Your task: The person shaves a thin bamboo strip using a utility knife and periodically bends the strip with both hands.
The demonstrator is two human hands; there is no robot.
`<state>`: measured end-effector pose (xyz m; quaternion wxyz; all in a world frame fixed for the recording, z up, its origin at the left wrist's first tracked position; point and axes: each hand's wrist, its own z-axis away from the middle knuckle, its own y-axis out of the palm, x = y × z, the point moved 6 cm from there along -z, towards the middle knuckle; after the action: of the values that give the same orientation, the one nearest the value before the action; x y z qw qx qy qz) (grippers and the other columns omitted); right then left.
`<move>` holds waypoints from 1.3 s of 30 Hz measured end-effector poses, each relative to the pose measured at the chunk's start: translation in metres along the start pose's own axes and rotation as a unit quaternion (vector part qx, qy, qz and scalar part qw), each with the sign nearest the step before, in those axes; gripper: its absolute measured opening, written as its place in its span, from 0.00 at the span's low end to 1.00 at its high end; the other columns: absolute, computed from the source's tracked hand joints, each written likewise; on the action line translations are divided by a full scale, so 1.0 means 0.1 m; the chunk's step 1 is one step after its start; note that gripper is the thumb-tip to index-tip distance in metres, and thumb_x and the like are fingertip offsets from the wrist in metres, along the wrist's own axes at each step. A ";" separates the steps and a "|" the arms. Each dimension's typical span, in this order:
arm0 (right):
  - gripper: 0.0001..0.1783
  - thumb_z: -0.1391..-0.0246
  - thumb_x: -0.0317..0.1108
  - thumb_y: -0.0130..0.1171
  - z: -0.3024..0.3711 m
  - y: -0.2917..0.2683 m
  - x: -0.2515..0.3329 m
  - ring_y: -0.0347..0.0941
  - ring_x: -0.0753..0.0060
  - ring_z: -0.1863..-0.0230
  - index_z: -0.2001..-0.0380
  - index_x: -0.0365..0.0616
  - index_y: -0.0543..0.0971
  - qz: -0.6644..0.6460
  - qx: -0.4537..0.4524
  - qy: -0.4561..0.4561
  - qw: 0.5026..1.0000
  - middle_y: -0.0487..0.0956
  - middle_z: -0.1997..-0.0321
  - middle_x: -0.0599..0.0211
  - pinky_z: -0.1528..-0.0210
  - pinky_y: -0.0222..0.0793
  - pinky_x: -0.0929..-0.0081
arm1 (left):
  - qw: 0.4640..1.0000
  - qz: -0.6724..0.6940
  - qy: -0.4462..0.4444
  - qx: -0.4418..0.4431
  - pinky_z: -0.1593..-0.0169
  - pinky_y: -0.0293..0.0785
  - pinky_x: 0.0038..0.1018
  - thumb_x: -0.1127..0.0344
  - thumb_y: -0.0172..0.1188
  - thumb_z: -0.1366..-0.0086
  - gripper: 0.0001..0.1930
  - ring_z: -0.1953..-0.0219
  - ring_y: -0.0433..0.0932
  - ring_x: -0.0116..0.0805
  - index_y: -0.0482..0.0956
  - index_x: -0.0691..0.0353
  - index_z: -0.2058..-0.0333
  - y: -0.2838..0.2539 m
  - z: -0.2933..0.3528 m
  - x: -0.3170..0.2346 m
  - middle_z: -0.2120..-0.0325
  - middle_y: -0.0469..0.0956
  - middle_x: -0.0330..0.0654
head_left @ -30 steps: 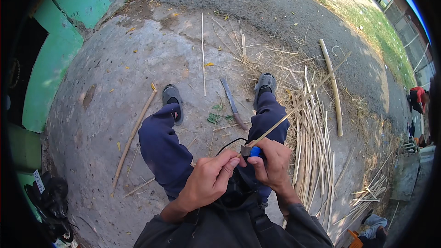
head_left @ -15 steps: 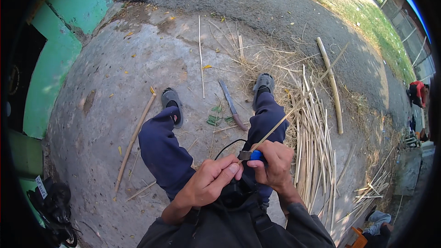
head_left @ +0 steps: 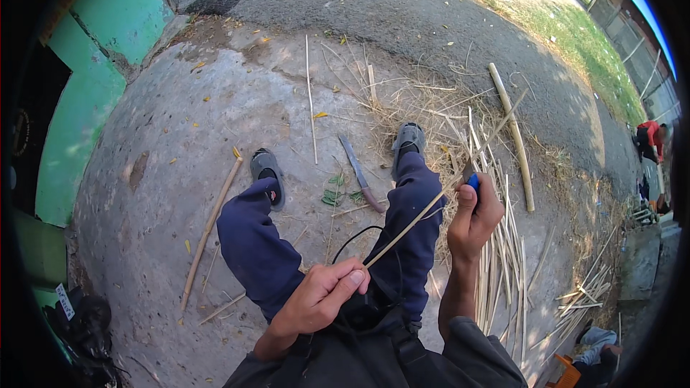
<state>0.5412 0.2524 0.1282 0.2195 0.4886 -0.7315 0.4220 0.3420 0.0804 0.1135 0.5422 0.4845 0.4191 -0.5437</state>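
My left hand (head_left: 322, 296) is closed around the near end of a long, thin bamboo strip (head_left: 407, 233) in front of my body. The strip slants away to the upper right, past my right knee. My right hand (head_left: 476, 217) grips a small blue-handled knife (head_left: 472, 180), its dark blade against the strip partway along. A thin sliver curls off the strip between my hands. Most of the knife's handle is hidden by my fingers. Between my feet a machete (head_left: 353, 165) with a brown handle lies on the concrete.
Many split bamboo strips (head_left: 512, 273) lie in a heap on my right, with shavings (head_left: 402, 104) beyond. A bamboo pole (head_left: 516, 145) lies farther right, a stick (head_left: 213, 226) on my left. Another person (head_left: 650, 140) in red is at far right. A green wall (head_left: 86, 115) stands left.
My right hand has moved up and right along the strip with the knife, away from my left hand. The left hand keeps its hold, nearly in place.
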 end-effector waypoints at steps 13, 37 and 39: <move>0.18 0.41 0.46 0.70 0.52 0.43 0.47 0.76 0.57 0.77 0.63 0.42 0.80 -0.070 0.257 -0.154 0.951 0.79 0.72 0.64 0.72 0.69 0.65 | 0.992 -0.080 0.032 -0.093 0.67 0.71 0.28 0.69 0.48 0.20 0.08 0.74 0.75 0.29 0.75 0.66 0.56 -0.09 -0.13 0.02 0.71 0.79 0.43; 0.23 0.23 0.49 0.49 -0.33 -0.01 -0.60 0.53 0.85 0.77 0.64 0.39 0.76 -0.183 -0.064 0.117 0.974 0.63 0.77 0.80 0.75 0.45 0.78 | 0.974 -0.150 0.066 -0.157 0.76 0.57 0.26 0.74 0.51 0.23 0.07 0.82 0.62 0.21 0.78 0.65 0.60 0.02 0.08 -0.02 0.84 0.67 0.36; 0.24 0.23 0.51 0.50 -0.25 -0.02 -0.51 0.54 0.87 0.76 0.63 0.39 0.76 -0.263 -0.054 0.145 0.952 0.64 0.76 0.81 0.75 0.45 0.80 | 0.972 -0.151 0.060 -0.171 0.76 0.57 0.26 0.74 0.51 0.23 0.07 0.82 0.62 0.20 0.78 0.66 0.60 -0.03 0.04 -0.01 0.84 0.67 0.36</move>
<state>0.5627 0.2996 0.1050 0.4530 0.5842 -0.5592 0.3753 0.3387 0.0773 0.1152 0.5025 0.3476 0.6056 -0.5098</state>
